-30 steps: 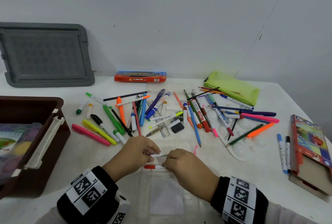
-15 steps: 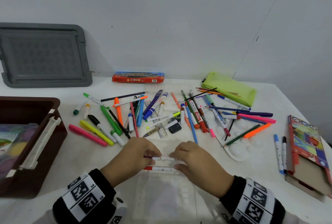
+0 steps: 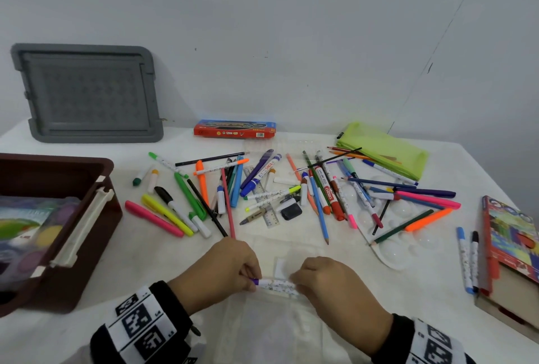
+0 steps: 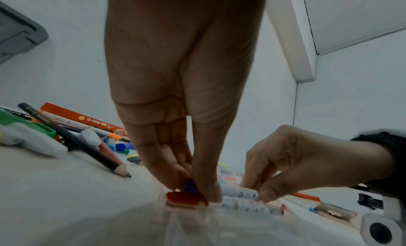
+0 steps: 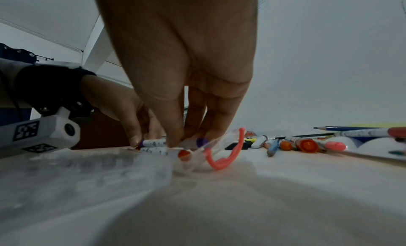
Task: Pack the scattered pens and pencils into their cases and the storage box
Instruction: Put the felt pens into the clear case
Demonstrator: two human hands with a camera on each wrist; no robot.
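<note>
Both hands hold a white marker with a purple cap (image 3: pixel 274 284) level over the far end of a clear plastic case (image 3: pixel 271 331). My left hand (image 3: pixel 252 280) pinches the purple cap end (image 4: pixel 189 187). The right hand (image 3: pixel 294 283) pinches the other end (image 4: pixel 252 193). Right beneath it a red-capped marker (image 4: pixel 186 199) lies in the case (image 5: pixel 87 171). In the right wrist view the purple-capped marker (image 5: pixel 153 142) sits just above the red one (image 5: pixel 183 154). Scattered pens and pencils (image 3: pixel 262 188) cover the table beyond.
A brown storage box (image 3: pixel 96 217) holding paints stands at the left, and its grey lid (image 3: pixel 87 95) leans on the wall. A red box (image 3: pixel 234 129) and a green pouch (image 3: pixel 382 153) lie at the back. A coloured-pencil box (image 3: pixel 510 241) lies right, beside a clear palette (image 3: pixel 402 247).
Both hands have brought the purple-capped marker down and nearer, from a gap above the red marker to lying close against it at the case's end.
</note>
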